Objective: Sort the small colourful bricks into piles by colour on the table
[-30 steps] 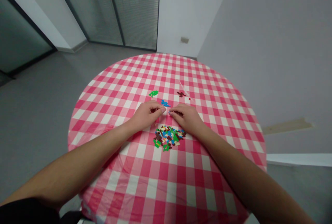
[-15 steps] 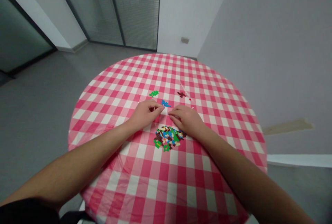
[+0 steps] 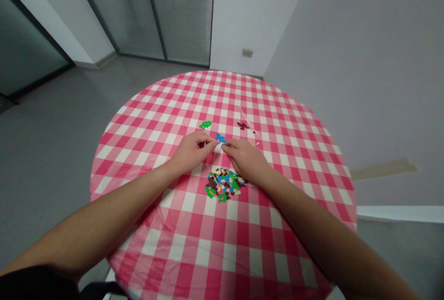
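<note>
At the middle of the table, my left hand (image 3: 196, 151) is closed in a pinch, its thumb and fingertips at the near edge of a small blue cluster of toy bricks (image 3: 220, 138). Anything between those fingers is too small to make out. My right hand (image 3: 248, 159) pinches at the same cluster from the right, a speck of blue, seemingly a small blue brick, at its fingertips. Below both hands lies a mixed pile of tiny bricks (image 3: 225, 185) in green, blue, brown, white and yellow. The right wrist passes beside the pile's right edge.
Beyond the hands lie a green cluster (image 3: 206, 125) and a dark brown cluster (image 3: 243, 126). A single red piece (image 3: 254, 132) and a white piece (image 3: 257, 143) rest to the right. The round table wears a red-and-white checked cloth (image 3: 222, 244). Walls stand behind and to the right.
My right hand has moved forward and left, bringing its fingertips up to the blue cluster, near the left fingertips. My left hand has barely moved.
</note>
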Motion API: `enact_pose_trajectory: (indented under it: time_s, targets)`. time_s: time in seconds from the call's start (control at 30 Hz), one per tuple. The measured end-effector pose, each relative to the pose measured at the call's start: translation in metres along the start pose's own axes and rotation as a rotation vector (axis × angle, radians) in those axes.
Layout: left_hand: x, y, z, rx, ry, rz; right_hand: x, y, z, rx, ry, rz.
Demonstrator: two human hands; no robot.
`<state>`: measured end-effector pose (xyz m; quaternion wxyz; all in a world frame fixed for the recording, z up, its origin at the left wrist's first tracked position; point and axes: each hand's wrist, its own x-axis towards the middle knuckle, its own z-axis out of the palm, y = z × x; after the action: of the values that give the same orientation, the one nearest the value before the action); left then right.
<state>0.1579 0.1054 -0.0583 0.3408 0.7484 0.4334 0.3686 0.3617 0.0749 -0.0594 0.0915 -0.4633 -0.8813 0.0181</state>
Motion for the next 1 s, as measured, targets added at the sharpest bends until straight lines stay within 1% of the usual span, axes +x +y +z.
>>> enact_pose_trajectory:
  time_s: [0.17, 0.23, 0.3, 0.4, 0.5, 0.57, 0.63, 0.7, 0.8, 0.9, 1.0]
  targets:
    - [0.000, -0.001, 0.000, 0.020, 0.002, -0.010, 0.002, 0.002, 0.003, 0.009, 0.002, 0.016]
    - [0.000, -0.001, 0.000, 0.025, -0.026, -0.010, 0.002, 0.002, 0.003, 0.038, 0.011, 0.016]
    - [-0.001, -0.001, 0.000, 0.005, -0.087, 0.015, 0.001, 0.002, 0.002, 0.099, 0.034, 0.007]
    - [-0.001, -0.001, -0.001, -0.016, -0.249, 0.121, -0.003, 0.005, -0.004, 0.231, 0.052, -0.021]
    - [-0.001, -0.001, -0.002, 0.034, -0.390, 0.253, -0.007, 0.012, -0.014, 0.363, -0.032, -0.066]
    - [0.000, -0.001, -0.003, 0.064, -0.443, 0.307, -0.011, 0.018, -0.023, 0.435, -0.109, -0.057]
    - [0.000, -0.001, -0.004, 0.079, -0.475, 0.326, -0.014, 0.025, -0.032, 0.503, -0.206, -0.042]
    - [0.000, 0.000, -0.004, 0.087, -0.486, 0.325, -0.018, 0.031, -0.040, 0.562, -0.281, -0.018]
    - [0.000, -0.001, -0.004, 0.091, -0.485, 0.316, -0.022, 0.038, -0.047, 0.574, -0.353, 0.023]
    - [0.000, -0.002, -0.003, 0.081, -0.481, 0.309, -0.023, 0.039, -0.049, 0.588, -0.421, 0.036]
    - [0.000, -0.003, -0.002, 0.081, -0.474, 0.306, -0.023, 0.037, -0.048, 0.621, -0.455, 0.020]
